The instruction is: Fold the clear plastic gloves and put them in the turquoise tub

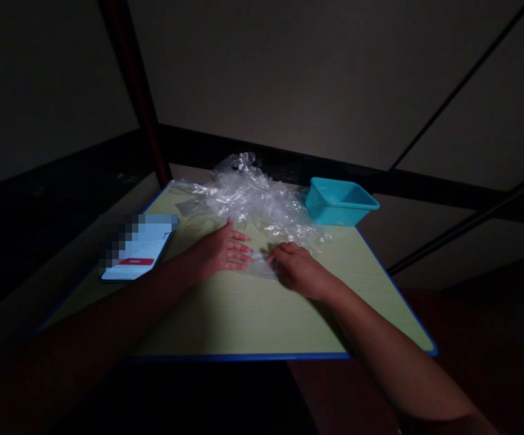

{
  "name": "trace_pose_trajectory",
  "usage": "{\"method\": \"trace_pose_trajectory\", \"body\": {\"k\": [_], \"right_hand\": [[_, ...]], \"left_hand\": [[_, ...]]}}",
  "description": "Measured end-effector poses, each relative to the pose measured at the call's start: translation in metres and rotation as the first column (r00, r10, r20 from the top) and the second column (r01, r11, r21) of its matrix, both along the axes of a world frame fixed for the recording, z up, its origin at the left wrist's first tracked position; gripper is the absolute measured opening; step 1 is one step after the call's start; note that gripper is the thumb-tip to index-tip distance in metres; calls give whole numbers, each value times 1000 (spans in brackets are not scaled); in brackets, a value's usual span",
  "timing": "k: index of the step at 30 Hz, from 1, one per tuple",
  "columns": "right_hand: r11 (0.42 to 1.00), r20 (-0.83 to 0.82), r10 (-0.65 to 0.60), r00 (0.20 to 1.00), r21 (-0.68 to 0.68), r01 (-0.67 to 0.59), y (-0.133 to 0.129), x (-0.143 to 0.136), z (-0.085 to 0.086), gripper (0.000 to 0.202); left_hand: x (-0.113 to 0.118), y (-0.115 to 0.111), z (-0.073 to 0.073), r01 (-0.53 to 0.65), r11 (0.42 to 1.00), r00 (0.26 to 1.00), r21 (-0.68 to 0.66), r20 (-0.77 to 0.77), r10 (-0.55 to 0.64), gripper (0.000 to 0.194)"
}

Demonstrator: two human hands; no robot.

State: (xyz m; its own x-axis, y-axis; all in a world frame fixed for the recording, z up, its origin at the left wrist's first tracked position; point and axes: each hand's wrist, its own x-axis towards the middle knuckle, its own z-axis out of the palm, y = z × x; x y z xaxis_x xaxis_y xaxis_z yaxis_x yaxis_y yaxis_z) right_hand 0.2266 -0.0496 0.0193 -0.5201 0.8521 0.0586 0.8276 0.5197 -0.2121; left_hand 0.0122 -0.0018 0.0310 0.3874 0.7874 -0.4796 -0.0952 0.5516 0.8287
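Observation:
A flat piece of clear plastic, which looks like a small bag [262, 267], lies on the table between my hands. My left hand [225, 249] is at its left end, fingers stretched and spread, holding nothing. At its right end, my right hand [298, 269] has its fingers curled down and closed on the plastic; the thumb is mostly hidden. Just beyond both hands spreads a loose heap of crumpled clear plastic bags [248, 196].
The pale table [243, 320] has a blue edge. A turquoise bin [334, 211] stands at its back right corner. To the left, a phone or tablet [141, 248] with a lit screen rests near my left forearm. Dark panels rise behind the table.

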Motion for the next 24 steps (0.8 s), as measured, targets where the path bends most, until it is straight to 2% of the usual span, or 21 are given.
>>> {"method": "trace_pose_trajectory", "body": {"k": [14,24], "right_hand": [[996,3,-30,1000,80,29,0,-5,3,36],[996,-17,-27,999,79,28,0,-8,2,35]], "left_hand": [[3,-3,4,-15,1000,999,11,-48,16,59],[2,-4,2,-23,1000,999,10,-23,23,58]]}}
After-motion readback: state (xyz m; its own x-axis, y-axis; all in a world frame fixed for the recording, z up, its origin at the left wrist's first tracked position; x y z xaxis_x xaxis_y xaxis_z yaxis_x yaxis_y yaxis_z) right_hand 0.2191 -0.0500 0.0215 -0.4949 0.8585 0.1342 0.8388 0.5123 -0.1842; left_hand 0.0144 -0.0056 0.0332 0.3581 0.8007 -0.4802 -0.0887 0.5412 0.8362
